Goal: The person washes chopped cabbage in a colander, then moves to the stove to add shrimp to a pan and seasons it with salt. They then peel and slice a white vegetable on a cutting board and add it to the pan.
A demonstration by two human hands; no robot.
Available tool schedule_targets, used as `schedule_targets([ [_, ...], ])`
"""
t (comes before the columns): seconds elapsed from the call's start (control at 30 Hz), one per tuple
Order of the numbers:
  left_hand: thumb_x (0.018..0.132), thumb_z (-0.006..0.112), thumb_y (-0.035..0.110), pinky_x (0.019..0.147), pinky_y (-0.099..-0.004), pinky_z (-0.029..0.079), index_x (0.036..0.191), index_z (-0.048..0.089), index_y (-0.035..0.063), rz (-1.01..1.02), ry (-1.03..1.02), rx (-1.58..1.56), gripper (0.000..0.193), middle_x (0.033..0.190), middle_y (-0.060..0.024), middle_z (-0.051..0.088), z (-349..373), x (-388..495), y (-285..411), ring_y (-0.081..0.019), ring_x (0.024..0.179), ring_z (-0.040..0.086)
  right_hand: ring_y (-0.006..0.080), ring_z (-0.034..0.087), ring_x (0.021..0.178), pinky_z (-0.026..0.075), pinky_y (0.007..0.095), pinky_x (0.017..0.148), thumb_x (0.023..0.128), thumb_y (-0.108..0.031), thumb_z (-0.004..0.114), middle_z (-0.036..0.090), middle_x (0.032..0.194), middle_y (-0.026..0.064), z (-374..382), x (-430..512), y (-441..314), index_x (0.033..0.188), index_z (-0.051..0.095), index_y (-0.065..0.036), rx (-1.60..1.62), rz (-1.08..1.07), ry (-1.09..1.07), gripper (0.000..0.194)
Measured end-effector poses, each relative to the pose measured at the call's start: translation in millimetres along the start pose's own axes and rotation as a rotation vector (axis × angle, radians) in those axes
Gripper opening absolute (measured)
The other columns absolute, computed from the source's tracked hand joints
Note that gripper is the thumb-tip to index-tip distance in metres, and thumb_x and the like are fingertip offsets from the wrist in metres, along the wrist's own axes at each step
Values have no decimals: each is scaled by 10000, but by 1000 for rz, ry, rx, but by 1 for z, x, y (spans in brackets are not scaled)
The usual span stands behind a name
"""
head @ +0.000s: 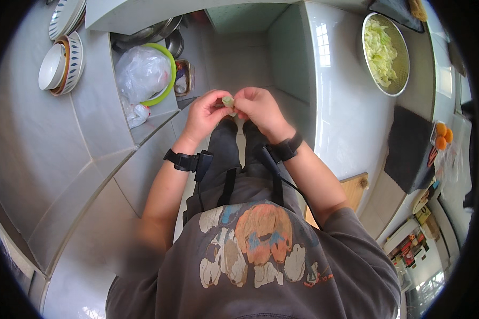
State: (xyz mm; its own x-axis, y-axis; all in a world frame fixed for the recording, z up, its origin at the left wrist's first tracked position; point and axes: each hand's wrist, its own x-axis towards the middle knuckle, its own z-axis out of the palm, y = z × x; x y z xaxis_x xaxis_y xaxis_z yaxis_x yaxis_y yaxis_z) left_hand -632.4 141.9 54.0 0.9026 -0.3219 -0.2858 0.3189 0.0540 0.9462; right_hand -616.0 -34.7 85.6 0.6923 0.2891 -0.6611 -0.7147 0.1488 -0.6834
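Note:
My left hand point(206, 114) pinches a small pale-green piece of vegetable point(228, 101) between thumb and fingers, in front of my legs. My right hand point(262, 111) meets it from the other side, with thumb and fingertips closed on the same piece. Much of the piece is covered by my fingers, so its exact kind is unclear. Over on the counter at the far right, a perforated metal colander point(401, 75) holds torn pale-green leaves point(379, 54), apart from both hands. Each wrist wears a black strap with a small device.
At left, a lime-green basin point(170, 75) with a clear plastic bag point(143, 71) sits in a recess near metal pots point(174, 44). Stacked bowls point(54, 67) and plates point(66, 18) stand beyond. A dark cloth point(409, 149), oranges point(441, 131) and a wooden board point(354, 189) lie to the right.

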Motion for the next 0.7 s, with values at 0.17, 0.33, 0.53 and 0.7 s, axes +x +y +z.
schedule_targets([
  [0.17,848,595,-72,813,-273,526,1106,571,-4,16,42,-87,267,1014,-73,613,-5,7,-4,-151,920,632,58,507,562,415,218,522,800,-101,637,588,663,3,-9,12,7,740,598,-16,-264,-77,67,111],
  [0.33,942,535,71,915,-347,488,1284,459,26,-92,77,-428,353,1111,-101,590,-22,22,-6,-252,1062,600,82,566,658,441,217,605,851,-98,569,649,818,61,-22,15,8,843,588,-22,172,31,21,79],
  [0.53,956,496,72,969,-356,458,1289,462,33,-298,113,-755,337,1171,-98,565,-27,36,-22,-212,1131,549,124,625,763,461,225,632,897,-62,484,674,946,109,-17,43,6,889,525,-49,533,-45,-108,45],
  [0.7,947,520,97,948,-332,452,1272,464,25,-297,49,-977,338,1157,-102,568,-31,46,-32,-198,1073,564,54,549,740,439,199,649,879,-55,541,606,817,0,-7,70,18,841,508,-60,111,-195,-20,51],
])
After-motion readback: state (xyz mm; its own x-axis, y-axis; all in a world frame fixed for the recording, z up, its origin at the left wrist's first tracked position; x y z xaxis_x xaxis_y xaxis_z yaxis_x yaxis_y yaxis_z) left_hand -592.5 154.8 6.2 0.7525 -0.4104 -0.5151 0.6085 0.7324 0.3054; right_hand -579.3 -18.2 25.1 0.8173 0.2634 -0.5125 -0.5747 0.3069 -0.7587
